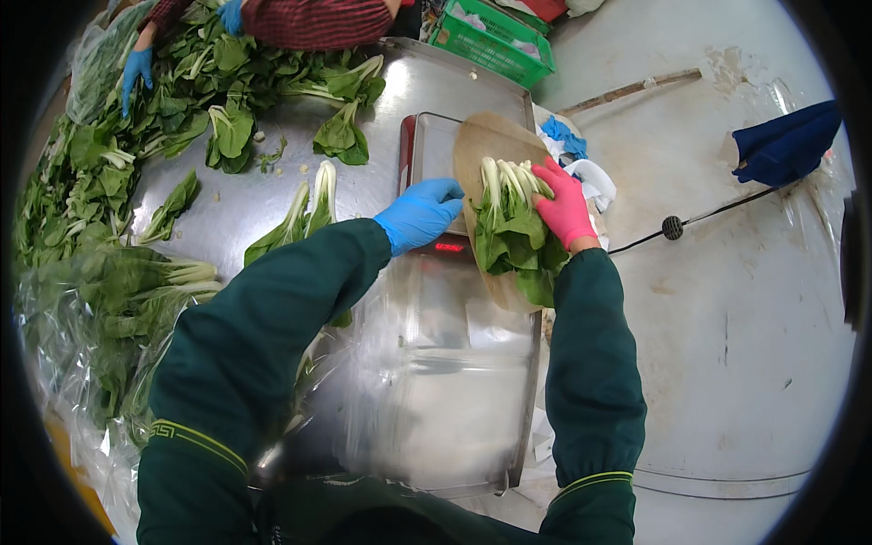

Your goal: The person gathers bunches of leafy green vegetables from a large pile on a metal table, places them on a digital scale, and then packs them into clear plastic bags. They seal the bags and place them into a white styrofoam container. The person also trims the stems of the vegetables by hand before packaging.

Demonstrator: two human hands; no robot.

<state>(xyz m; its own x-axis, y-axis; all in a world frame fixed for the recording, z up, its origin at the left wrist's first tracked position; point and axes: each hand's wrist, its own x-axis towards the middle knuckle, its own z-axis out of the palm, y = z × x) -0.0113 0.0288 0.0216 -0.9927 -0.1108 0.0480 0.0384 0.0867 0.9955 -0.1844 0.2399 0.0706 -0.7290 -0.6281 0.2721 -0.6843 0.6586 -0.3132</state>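
My right hand, in a pink glove, grips the right side of a bunch of bok choy-like leafy greens near its white stalks. The bunch lies on a tan oval board or tray, leaves toward me. Part of that board covers the scale and its right side hangs past it. My left hand, blue-gloved, is over the scale's left part, fingers curled; nothing shows in it, but its fingertips are partly hidden. Red digits glow on the scale's display. More stalks of greens lie left of my left hand.
A metal table bears a large heap of greens at left. Clear plastic film covers some nearer ones. Across the table, a person's blue-gloved hand touches the heap. A green crate stands behind; a cable runs at right.
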